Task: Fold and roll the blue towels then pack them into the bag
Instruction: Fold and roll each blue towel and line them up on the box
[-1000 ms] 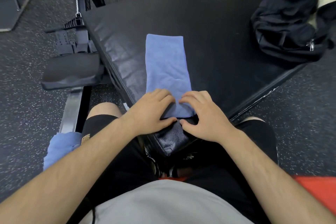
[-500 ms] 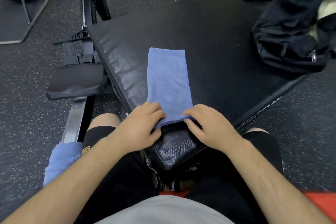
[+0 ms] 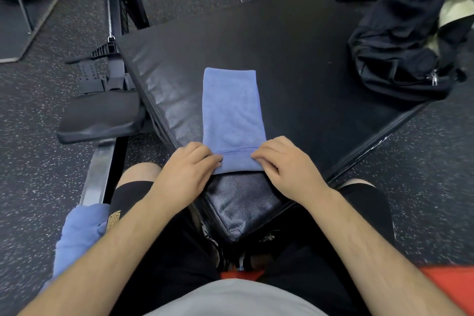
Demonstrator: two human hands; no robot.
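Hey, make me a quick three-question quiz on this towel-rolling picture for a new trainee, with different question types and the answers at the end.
1. True or false: the black bag lies on the mat, apart from the blue towel.
2. Where do the left hand and right hand grip the blue towel? A) near end B) far end C) middle
3. Fill in: a second towel lies by the person's ____ thigh.
Key: 1 true; 2 A; 3 left.

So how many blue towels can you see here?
2: one folded blue cloth towel lies on the black padded mat, another bunched blue towel sits beside the left thigh. More may be hidden.
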